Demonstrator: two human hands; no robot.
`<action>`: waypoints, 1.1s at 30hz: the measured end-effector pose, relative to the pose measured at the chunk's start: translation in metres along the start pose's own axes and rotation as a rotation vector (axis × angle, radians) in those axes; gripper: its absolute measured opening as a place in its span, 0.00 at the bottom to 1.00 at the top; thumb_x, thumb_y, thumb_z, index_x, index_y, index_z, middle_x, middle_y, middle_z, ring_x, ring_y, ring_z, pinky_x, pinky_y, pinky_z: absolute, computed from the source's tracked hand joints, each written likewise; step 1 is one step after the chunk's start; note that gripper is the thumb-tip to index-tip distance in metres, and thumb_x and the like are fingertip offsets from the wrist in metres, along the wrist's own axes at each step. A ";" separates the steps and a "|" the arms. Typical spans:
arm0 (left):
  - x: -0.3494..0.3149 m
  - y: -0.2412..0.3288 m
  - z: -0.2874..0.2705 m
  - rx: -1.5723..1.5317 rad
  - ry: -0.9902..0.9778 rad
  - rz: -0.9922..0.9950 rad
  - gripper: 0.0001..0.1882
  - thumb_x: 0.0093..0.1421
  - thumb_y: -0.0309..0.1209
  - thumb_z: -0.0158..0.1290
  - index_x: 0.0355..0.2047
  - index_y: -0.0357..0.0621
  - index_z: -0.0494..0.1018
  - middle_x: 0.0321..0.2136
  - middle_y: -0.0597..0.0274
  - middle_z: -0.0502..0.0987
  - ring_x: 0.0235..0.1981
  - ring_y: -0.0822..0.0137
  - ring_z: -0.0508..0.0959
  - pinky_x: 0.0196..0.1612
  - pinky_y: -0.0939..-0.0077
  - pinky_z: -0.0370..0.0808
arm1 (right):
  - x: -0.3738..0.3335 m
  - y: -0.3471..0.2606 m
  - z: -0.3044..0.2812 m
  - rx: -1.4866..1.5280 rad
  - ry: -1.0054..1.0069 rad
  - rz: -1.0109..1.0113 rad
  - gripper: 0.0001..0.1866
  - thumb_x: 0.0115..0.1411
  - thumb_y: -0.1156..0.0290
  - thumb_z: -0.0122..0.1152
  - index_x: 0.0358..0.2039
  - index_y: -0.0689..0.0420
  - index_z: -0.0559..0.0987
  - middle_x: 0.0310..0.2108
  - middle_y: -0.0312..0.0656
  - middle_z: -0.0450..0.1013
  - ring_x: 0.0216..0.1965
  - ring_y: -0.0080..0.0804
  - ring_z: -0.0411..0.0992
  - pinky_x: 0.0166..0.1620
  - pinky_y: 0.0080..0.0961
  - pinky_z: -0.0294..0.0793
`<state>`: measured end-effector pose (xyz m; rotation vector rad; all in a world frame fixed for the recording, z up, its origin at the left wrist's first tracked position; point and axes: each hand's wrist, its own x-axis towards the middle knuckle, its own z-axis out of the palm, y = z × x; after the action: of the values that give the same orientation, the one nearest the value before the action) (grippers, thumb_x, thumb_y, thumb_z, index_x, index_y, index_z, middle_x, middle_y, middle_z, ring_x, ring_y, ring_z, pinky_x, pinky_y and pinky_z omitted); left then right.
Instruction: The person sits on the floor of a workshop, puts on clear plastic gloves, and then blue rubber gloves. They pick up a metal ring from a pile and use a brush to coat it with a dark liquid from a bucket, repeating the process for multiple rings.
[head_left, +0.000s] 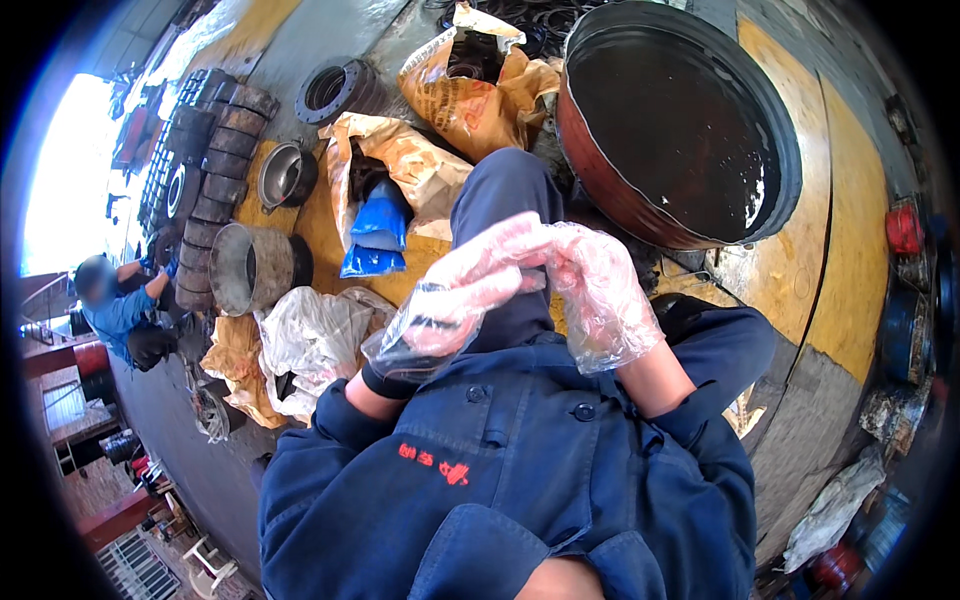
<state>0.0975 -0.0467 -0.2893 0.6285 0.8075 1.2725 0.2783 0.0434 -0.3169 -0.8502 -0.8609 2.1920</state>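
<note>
My left hand [455,300] and my right hand [600,285] meet in front of my raised knee, each in a thin clear plastic glove. The gloves are crinkled and loose about the wrists. Fingers of the left reach across to the bent fingers of the right, and they touch and overlap. Both hands look closed; whether anything small lies between the fingertips is hidden. Beyond the knee stands a large round metal tub [580,130] with dark liquid in it. A torn paper sack [400,165] lies left of the knee, with a blue plastic bag [377,235] at its mouth.
Another open sack [465,95] holds dark rings. At left are a flanged metal ring [340,90], a metal bowl [285,178], a metal cylinder [245,268], stacked dark cylinders [225,155] and a white plastic bag [315,345]. A co-worker [125,305] crouches at far left.
</note>
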 end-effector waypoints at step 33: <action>0.018 -0.037 -0.003 -0.466 0.188 0.055 0.18 0.71 0.24 0.53 0.59 0.37 0.69 0.48 0.56 0.77 0.49 0.62 0.78 0.59 0.66 0.74 | -0.010 -0.007 0.012 -0.522 0.113 -0.180 0.11 0.61 0.69 0.71 0.38 0.64 0.85 0.36 0.38 0.79 0.37 0.22 0.76 0.41 0.21 0.75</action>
<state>0.1181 -0.0363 -0.3240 0.1591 0.6154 1.5223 0.2774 0.0367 -0.3013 -1.0778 -1.4234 1.7659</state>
